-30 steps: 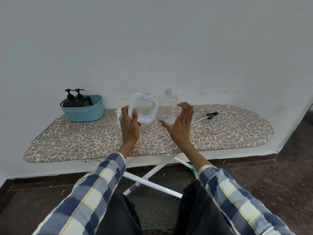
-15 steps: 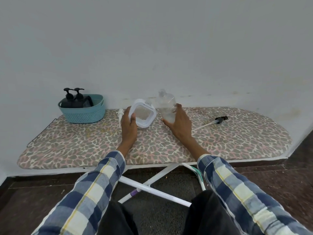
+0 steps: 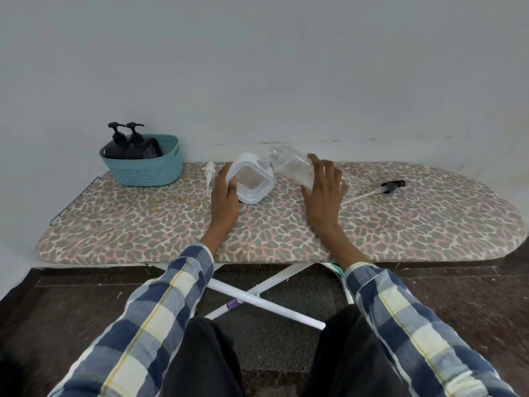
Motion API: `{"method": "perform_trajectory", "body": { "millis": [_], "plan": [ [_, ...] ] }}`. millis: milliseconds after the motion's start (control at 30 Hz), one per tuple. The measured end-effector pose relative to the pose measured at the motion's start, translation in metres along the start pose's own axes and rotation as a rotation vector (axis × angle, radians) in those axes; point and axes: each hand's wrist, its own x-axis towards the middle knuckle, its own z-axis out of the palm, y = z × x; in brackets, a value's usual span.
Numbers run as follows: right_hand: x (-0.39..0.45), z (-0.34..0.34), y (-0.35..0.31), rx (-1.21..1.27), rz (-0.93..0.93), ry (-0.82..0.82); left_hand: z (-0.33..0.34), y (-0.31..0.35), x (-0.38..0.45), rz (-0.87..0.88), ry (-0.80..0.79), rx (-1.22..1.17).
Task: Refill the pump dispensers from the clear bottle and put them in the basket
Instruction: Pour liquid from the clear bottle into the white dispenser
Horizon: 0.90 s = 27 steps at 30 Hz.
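White wall [image 3: 257,67] rises behind a leopard-print ironing board [image 3: 143,224] on dark floor [image 3: 43,310]. Teal basket [image 3: 143,167] holds two black pump dispensers [image 3: 126,144]. Right hand [image 3: 323,196] fingers curl round the tilted clear bottle [image 3: 292,167]; left hand [image 3: 224,196] grips a white-framed dispenser [image 3: 252,181].

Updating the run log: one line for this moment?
left hand holds white dispenser | right hand tilts clear bottle | basket holds two black dispensers

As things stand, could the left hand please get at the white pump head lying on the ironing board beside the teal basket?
Probably not yet: the left hand grips the white square-framed dispenser. The white pump head lies close to its left with bare patterned board between, so the path looks free once that dispenser is set down.
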Motion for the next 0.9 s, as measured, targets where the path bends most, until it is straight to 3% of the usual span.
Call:
{"method": "perform_trajectory", "body": {
  "millis": [267, 900],
  "plan": [
    [0.0, 0.003, 0.003, -0.059, 0.065, 0.038, -0.001, -0.002, 0.0, -0.003, 0.001, 0.006],
    [0.008, -0.004, 0.008, -0.128, -0.007, -0.03, 0.001, -0.006, 0.002, 0.015, 0.023, 0.028]
  ]
}}
